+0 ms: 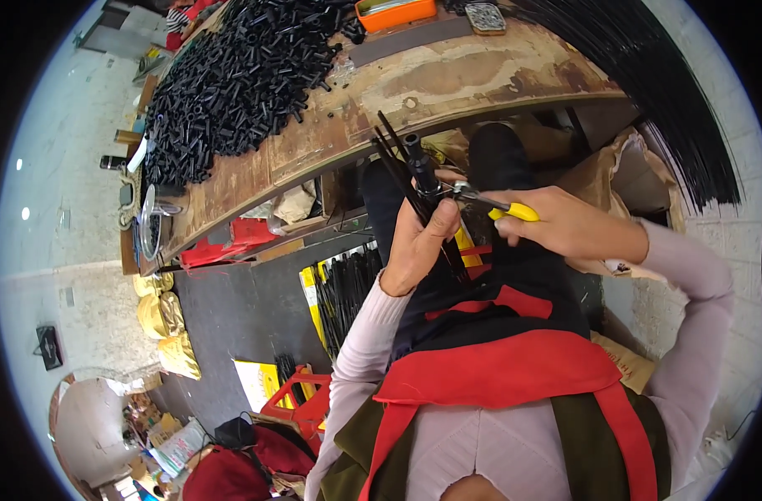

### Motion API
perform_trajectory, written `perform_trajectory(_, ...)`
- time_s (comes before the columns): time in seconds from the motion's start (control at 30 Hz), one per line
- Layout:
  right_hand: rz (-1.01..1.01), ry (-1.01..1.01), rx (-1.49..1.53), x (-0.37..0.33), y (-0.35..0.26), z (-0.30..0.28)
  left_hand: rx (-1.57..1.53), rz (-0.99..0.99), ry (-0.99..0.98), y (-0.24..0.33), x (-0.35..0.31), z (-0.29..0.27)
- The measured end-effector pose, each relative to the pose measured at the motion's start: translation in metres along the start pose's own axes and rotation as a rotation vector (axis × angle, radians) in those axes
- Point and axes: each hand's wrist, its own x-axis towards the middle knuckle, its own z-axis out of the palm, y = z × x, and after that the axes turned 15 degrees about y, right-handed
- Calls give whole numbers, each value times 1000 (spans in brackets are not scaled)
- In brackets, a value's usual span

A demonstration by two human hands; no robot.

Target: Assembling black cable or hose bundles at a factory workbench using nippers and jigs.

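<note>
My left hand (418, 246) is closed around a bundle of thin black rods (391, 160) with a black tubular fitting (420, 163) among them. The rods tilt up toward the bench edge, above my lap. In my right hand (564, 224) is a pair of pliers with yellow handles (523, 211). The metal jaws reach left to the base of the fitting, close to my left thumb. Whether they grip a wire or a small part there is too small to tell. My fingers hide part of the bundle.
A worn wooden bench (431, 71) bears a large heap of short black tubes (230, 79), an orange tray (395, 13) and a tin of small parts (486, 18). Long black rods (673, 92) hang over its right end. More rods (347, 288) and a red plastic stool (301, 401) are at lower left.
</note>
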Motion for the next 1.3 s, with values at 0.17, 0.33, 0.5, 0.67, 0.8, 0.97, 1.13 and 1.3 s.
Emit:
perform_trajectory(0.17,-275,290,-379,-12,-4,2,-25,-6,80,-8,1,-9)
perform_trajectory(0.33,-453,478,-616,-11,-2,1,7,4,38,-13,3,-11)
perform_trajectory(0.5,-479,531,-671,-12,-2,-2,43,10,93,-12,0,1)
perform_trajectory(0.67,-445,525,-766,-17,-5,1,41,11,57,-12,-2,-2)
perform_trajectory(0.8,-317,404,-540,-21,0,15,12,22,41,-11,-2,-4)
perform_trajectory(0.97,-471,399,-457,-27,-4,14,-23,23,3,1,-5,-8)
perform_trajectory(1.13,-623,599,-749,-7,-1,1,-98,-2,-148,-2,-8,-11)
perform_trajectory(1.3,-706,654,-915,-1,2,-1,-105,-22,-127,-4,-8,-14)
